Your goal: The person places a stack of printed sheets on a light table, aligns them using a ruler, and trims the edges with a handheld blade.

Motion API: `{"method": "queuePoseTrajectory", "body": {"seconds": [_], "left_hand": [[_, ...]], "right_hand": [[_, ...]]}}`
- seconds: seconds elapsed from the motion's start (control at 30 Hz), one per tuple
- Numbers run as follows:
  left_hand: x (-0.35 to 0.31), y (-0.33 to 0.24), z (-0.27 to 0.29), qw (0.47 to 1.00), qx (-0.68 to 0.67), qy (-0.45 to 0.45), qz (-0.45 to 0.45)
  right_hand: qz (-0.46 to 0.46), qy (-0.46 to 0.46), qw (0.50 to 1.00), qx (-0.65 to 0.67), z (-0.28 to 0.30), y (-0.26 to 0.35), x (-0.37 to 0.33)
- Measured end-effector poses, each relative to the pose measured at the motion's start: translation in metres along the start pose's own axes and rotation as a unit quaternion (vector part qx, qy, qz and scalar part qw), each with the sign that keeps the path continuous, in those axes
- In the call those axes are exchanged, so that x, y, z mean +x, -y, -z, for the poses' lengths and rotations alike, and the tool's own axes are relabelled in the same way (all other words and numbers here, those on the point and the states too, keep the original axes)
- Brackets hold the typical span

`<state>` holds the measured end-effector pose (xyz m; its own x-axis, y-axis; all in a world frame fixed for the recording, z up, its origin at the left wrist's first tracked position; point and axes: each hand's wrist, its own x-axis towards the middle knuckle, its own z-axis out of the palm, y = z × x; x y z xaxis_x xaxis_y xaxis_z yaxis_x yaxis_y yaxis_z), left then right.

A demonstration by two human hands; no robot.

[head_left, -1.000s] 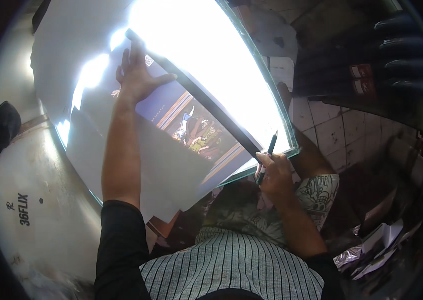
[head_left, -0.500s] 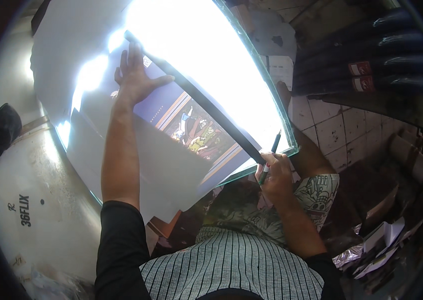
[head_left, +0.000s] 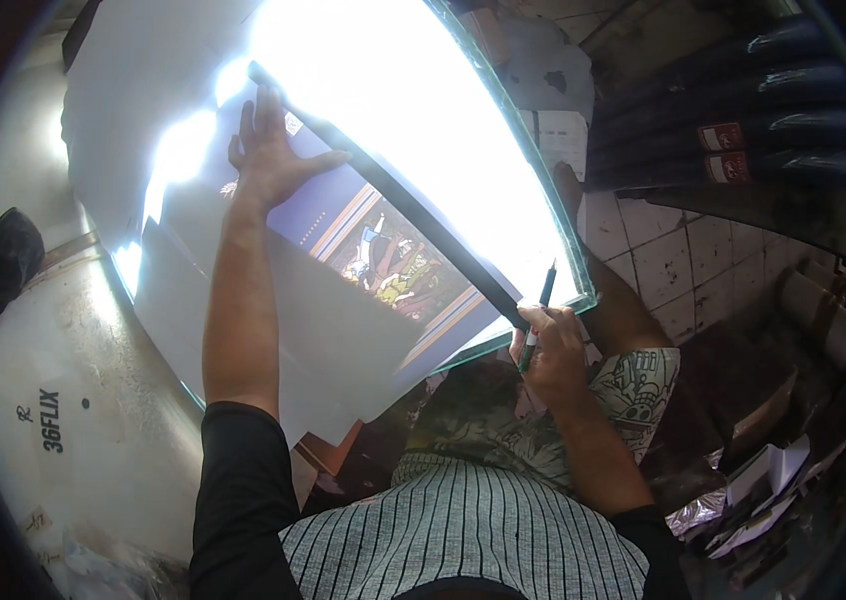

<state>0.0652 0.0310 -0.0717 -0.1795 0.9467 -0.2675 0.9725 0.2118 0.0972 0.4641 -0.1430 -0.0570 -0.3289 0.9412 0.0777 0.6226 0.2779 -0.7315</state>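
Observation:
A blue printed sheet with orange stripes and a cartoon picture (head_left: 398,265) lies on a glass sheet (head_left: 575,240), brightly lit around it. Across the print slants a long dark straightedge (head_left: 413,208). My left hand (head_left: 268,160) lies flat near its far end, fingers spread, the thumb resting on the bar. My right hand (head_left: 555,365) is closed around a slim dark pen-like tool (head_left: 547,287), its pointed end up and its greenish end down. The same hand's fingertips touch the straightedge's near end. Grey-white paper (head_left: 333,350) covers part of the print.
A pale panel (head_left: 133,430) stands at the left, with a dark cloth-like object (head_left: 5,262) by it. At the right are dark blue wrapped rolls (head_left: 743,120), a tiled floor (head_left: 663,275) and stacked papers (head_left: 768,475). My knee in patterned shorts (head_left: 638,395) is beside the glass corner.
The pen-like tool has tilted slightly in my right hand, its pointed end a little further left. Both hands, the straightedge and the print stay nearly where they were.

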Motion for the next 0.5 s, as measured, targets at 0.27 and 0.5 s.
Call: {"method": "queuePoseTrajectory", "body": {"seconds": [0.27,0.5], "left_hand": [[-0.0008,0.0008,0.0017,1.0,-0.018,-0.001,-0.001],[0.0024,-0.0064,0.0018,0.999,-0.032,0.006,-0.003]], "right_hand": [[-0.005,-0.005,1.0,-0.007,-0.0017,0.0005,-0.0012],[-0.007,0.003,1.0,-0.013,0.0018,-0.0041,-0.0007]]}}
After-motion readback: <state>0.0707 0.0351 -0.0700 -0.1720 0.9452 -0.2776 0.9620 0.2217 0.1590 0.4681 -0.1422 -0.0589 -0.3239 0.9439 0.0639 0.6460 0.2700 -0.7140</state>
